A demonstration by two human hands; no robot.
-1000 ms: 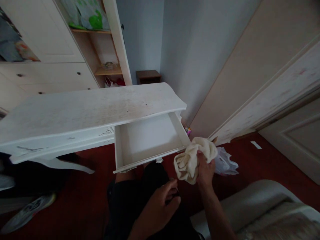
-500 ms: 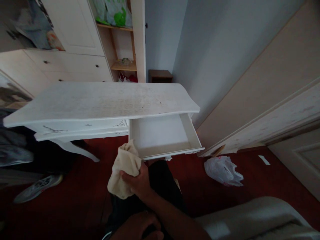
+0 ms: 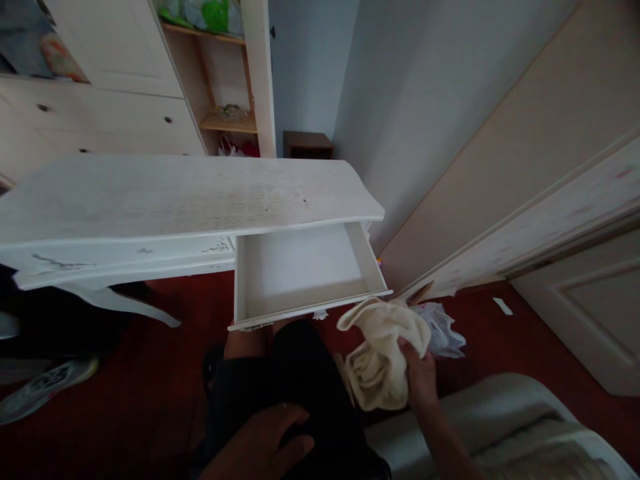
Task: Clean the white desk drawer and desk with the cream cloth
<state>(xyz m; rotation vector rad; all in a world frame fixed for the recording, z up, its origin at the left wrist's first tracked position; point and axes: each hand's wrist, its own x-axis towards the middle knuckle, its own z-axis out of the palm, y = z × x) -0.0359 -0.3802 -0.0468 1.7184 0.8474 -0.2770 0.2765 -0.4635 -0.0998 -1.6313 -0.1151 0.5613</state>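
Right grip (image 3: 421, 375) holds one cloth (image 3: 387, 340); one drawer (image 3: 305, 267) open.

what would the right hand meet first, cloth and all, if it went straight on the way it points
Probably the open drawer, near the right corner of its front edge, ahead of the right hand and its cream cloth; depth is unclear, so they may miss it.
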